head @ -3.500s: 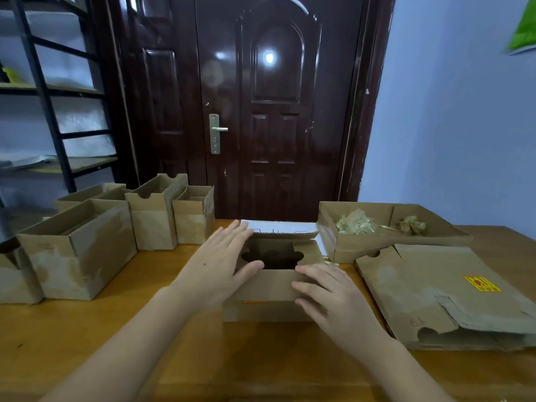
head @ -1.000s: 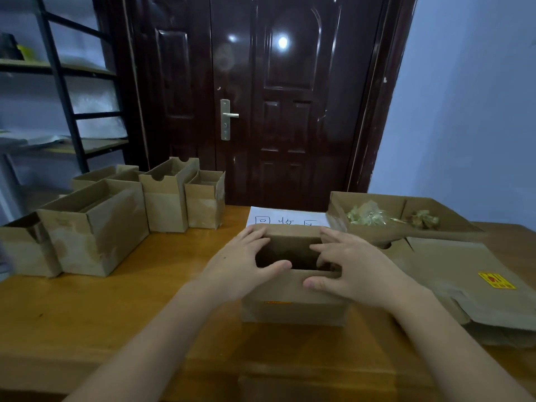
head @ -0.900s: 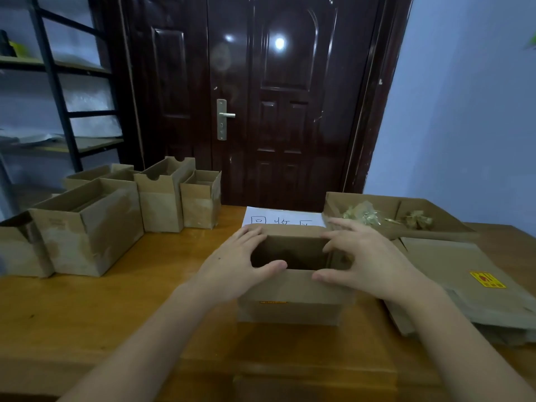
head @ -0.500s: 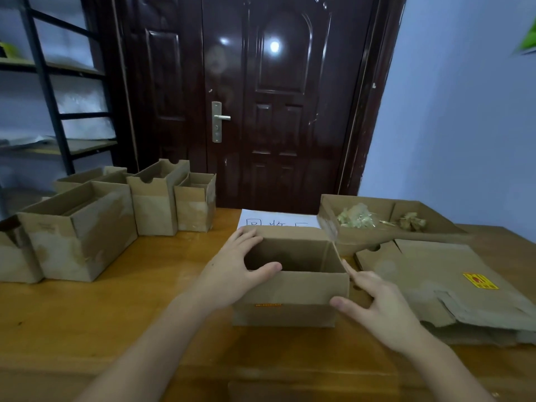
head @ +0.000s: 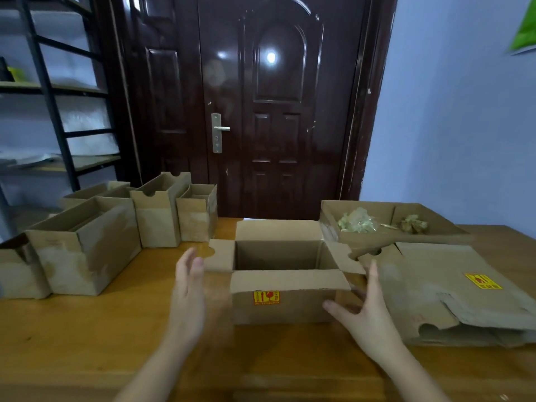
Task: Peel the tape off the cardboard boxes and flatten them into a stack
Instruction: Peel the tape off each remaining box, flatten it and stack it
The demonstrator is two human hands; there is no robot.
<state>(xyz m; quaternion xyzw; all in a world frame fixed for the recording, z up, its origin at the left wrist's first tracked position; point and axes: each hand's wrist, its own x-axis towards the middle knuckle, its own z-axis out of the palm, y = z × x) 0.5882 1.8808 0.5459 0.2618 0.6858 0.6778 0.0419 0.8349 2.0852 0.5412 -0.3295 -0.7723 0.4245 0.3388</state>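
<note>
A small cardboard box point(head: 282, 306) stands in the middle of the wooden table point(head: 87, 338), all its top flaps spread outward and its inside dark. A yellow-red sticker marks its near face. My left hand point(head: 188, 288) hovers just left of the box, fingers straight, slightly blurred, touching nothing. My right hand point(head: 366, 314) is at the box's right near corner, fingers spread, thumb against the near face. To the right lies a stack of flattened boxes point(head: 452, 294). Several upright open boxes point(head: 90, 250) line the left side.
A shallow cardboard tray point(head: 385, 237) holding crumpled tape bits sits at the back right. A white sheet of paper peeks out behind the middle box. A dark door point(head: 275, 111) and a black metal shelf point(head: 52, 105) stand behind the table.
The box's flaps have swung fully outward. My left hand came off the box rim and moved left; my right hand dropped to the right near corner.
</note>
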